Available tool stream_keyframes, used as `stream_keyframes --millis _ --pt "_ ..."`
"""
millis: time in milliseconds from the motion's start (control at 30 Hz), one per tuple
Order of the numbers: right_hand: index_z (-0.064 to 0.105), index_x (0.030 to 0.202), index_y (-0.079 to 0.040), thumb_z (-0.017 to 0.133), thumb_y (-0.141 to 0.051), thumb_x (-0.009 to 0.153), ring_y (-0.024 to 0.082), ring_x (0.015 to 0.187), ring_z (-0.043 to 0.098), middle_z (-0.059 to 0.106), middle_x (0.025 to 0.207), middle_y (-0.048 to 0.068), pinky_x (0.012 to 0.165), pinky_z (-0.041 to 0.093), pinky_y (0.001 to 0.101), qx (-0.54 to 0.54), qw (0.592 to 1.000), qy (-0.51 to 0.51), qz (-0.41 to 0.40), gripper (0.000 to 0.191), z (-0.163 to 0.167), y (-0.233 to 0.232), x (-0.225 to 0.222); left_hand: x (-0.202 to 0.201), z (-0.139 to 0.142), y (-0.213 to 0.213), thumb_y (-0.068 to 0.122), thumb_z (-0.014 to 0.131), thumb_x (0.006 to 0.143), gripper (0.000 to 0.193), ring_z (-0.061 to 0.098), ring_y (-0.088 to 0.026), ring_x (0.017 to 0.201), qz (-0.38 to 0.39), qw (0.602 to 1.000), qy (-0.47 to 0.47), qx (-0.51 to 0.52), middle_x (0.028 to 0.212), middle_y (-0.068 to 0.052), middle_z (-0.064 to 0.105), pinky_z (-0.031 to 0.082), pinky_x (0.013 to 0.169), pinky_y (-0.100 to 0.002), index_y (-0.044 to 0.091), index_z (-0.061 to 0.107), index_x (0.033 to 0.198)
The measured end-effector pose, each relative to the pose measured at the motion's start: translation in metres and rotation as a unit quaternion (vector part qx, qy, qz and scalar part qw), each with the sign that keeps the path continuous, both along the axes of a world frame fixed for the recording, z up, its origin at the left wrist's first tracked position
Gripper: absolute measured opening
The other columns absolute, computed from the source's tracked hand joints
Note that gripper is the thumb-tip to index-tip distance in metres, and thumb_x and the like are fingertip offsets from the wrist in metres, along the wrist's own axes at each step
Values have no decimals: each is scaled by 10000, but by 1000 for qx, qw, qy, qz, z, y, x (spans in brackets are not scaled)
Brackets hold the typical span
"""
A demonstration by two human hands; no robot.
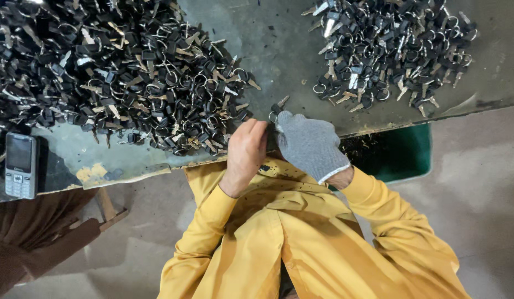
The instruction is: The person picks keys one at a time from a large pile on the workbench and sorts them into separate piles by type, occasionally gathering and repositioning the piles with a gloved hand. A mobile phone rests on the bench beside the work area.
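Both hands pinch one black-headed key [278,106] at the desk [279,50] edge: bare left hand [247,148] and gloved right hand [309,145] could fumble it to the floor [478,166].

A large heap of black-headed keys on rings [118,72] covers the left part of the grey surface [279,50]. A second, smaller heap [390,47] lies at the upper right, well apart. A grey push-button phone [20,165] rests at the left edge. A green bin [401,155] stands below the surface's edge.
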State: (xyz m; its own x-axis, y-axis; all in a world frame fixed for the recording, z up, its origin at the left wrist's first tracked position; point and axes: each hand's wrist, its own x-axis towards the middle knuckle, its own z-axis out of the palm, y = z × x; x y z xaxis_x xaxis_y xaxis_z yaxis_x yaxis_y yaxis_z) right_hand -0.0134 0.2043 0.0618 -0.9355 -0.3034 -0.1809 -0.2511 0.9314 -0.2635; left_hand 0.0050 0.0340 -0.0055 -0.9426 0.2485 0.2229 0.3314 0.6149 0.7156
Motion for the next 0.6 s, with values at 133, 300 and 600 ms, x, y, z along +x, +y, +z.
stream_keyframes --millis 133,300,600 --pt "599 1007 -94 645 -297 947 363 618 712 698 737 139 535 542 507 47 999 -13 20 216 -1 -5 -9 -2 0 -2 -20 692 844 231 624 -374 855 3 1000 7 9 901 -151 593 512 731 -465 28 627 1060" --pt "588 988 -73 668 -365 934 386 639 698 694 713 162 538 528 505 -83 996 -17 2 307 4 11 -8 -4 2 -4 35 735 878 208 615 -378 766 35 998 -10 47 850 -153 585 495 649 -467 8 647 1065" --pt "606 1037 -97 628 -299 944 352 594 708 698 736 158 500 530 501 11 1000 -21 21 224 4 -7 -9 -1 5 0 -20 683 868 202 625 -377 837 19 1000 17 18 897 -150 586 517 725 -460 35 623 1053"
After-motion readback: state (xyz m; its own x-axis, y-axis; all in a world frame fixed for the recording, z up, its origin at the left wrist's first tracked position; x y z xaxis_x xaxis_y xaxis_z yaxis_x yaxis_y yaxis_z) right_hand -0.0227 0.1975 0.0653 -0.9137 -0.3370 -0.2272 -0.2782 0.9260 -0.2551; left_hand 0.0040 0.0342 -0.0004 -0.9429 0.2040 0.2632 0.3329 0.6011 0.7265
